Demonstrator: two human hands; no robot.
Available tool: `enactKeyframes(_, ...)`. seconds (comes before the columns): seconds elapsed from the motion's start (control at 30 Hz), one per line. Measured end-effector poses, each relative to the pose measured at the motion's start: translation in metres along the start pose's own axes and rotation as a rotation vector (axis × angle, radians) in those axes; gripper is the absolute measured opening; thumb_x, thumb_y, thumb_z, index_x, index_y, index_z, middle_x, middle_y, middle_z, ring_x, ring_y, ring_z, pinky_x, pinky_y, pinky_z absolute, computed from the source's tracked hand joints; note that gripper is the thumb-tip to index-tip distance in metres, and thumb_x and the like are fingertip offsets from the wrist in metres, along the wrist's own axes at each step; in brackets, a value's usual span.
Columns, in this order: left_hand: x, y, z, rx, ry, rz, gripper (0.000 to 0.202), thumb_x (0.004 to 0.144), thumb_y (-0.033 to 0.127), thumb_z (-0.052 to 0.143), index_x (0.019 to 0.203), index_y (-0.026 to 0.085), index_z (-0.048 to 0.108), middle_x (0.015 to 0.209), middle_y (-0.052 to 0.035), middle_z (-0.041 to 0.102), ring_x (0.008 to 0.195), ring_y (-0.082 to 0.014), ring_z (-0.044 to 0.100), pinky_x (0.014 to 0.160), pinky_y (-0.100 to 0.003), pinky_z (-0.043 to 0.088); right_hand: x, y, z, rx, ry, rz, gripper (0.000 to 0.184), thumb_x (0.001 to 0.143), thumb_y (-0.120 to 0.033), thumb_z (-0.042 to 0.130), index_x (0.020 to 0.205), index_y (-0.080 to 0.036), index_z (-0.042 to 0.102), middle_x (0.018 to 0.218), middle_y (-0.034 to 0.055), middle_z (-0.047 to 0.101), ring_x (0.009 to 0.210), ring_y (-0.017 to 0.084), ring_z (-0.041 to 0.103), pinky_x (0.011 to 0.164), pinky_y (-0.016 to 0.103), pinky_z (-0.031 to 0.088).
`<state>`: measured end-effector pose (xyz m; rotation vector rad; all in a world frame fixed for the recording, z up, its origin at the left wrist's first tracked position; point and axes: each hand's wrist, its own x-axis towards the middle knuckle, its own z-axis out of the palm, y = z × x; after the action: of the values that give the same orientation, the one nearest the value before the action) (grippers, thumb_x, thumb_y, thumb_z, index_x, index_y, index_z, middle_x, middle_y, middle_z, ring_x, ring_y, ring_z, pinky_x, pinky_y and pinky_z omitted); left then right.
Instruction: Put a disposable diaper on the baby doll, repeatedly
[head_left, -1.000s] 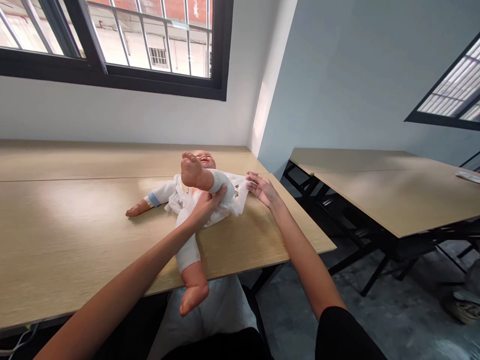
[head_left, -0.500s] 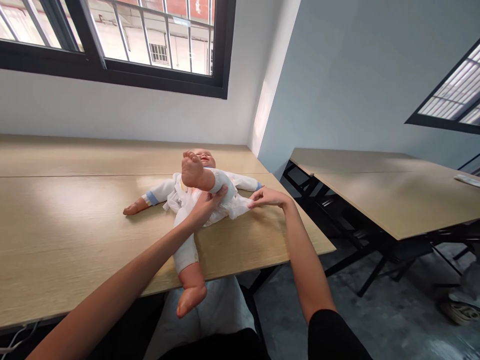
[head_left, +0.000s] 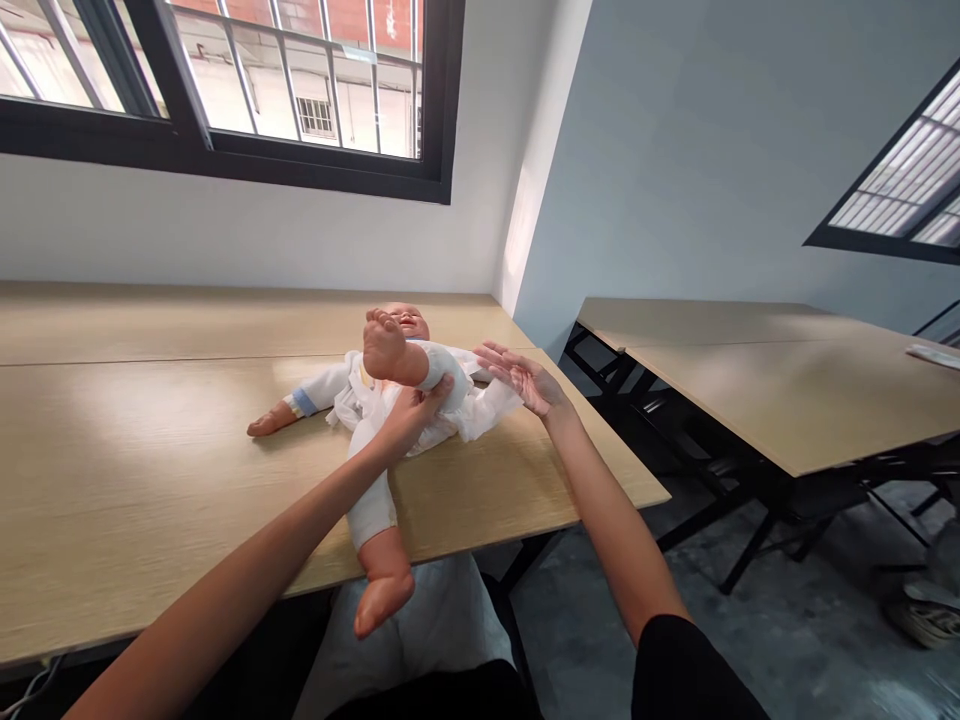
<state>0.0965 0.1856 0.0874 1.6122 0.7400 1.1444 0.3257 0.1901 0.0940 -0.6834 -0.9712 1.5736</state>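
Note:
A baby doll (head_left: 373,500) in white clothes with blue cuffs lies on its back on the wooden table (head_left: 187,490). One of its legs is lifted, the bare foot (head_left: 384,345) pointing up in front of its face; the other hangs past the table's near edge. My left hand (head_left: 418,408) is closed around the raised leg below the white fabric at the knee. Beside the doll's hip, a thin white diaper-like piece (head_left: 487,408) spreads out to the right. Over its outer end is my right hand (head_left: 527,380), fingers stretched and apart, slightly blurred.
The table's right edge lies just beyond my right forearm. Across a gap stands a second wooden table (head_left: 735,380) with a black stool (head_left: 806,505) beneath it. A barred window (head_left: 300,100) is in the wall behind. A shoe (head_left: 919,615) shows at the far right.
My right hand has let go of the white piece's edge, opened its fingers and risen slightly. My left hand keeps its hold on the leg.

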Motion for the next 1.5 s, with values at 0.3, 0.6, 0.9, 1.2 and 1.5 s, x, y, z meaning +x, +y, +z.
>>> enactKeyframes(0.3,-0.001,-0.001,0.000,-0.012,-0.016,0.048,0.052,0.082,0.062,0.059,0.103,0.014,0.065,0.110,-0.0117,0.071,0.118,-0.0337,0.058,0.102,-0.043,0.047,0.014,0.022,-0.004,-0.432,0.059,-0.068,0.034,0.077,-0.014,0.067,0.111,-0.019,0.064,0.113,0.0070,0.069,0.103,0.019,0.066,0.096,0.034,0.056)
enactKeyframes(0.6,-0.002,0.003,0.000,0.028,-0.006,0.007,0.056,0.078,0.066,0.060,0.098,0.015,0.065,0.110,-0.0117,0.070,0.117,-0.0347,0.057,0.099,-0.040,0.047,0.017,0.021,-0.037,-1.109,-0.013,0.184,0.031,0.054,-0.013,0.079,0.084,-0.015,0.071,0.078,0.0015,0.064,0.080,0.018,0.059,0.072,0.028,0.047)
enactKeyframes(0.9,-0.001,0.001,-0.001,-0.010,-0.002,0.013,0.060,0.079,0.066,0.061,0.109,0.014,0.066,0.119,-0.0126,0.069,0.122,-0.0338,0.056,0.102,-0.038,0.046,0.014,0.026,-0.021,-1.116,-0.042,0.212,0.017,0.074,-0.032,0.068,0.075,-0.015,0.065,0.078,0.0025,0.065,0.071,0.015,0.055,0.065,0.027,0.043)
enactKeyframes(1.2,-0.001,-0.002,-0.001,-0.008,-0.021,0.030,0.055,0.080,0.066,0.060,0.101,0.015,0.067,0.111,-0.0112,0.070,0.115,-0.0328,0.059,0.099,-0.040,0.048,0.019,0.036,-0.014,-0.735,-0.039,0.132,0.029,0.078,-0.040,0.073,0.096,-0.017,0.068,0.104,0.0065,0.070,0.093,0.019,0.064,0.078,0.027,0.050)
enactKeyframes(1.5,-0.003,0.005,0.000,-0.036,-0.002,0.013,0.059,0.074,0.069,0.066,0.102,0.017,0.068,0.112,-0.0112,0.071,0.118,-0.0343,0.059,0.102,-0.039,0.048,0.015,0.033,-0.003,-0.577,-0.036,0.039,0.034,0.070,-0.025,0.076,0.101,-0.018,0.065,0.109,0.0074,0.071,0.100,0.020,0.066,0.079,0.025,0.054)
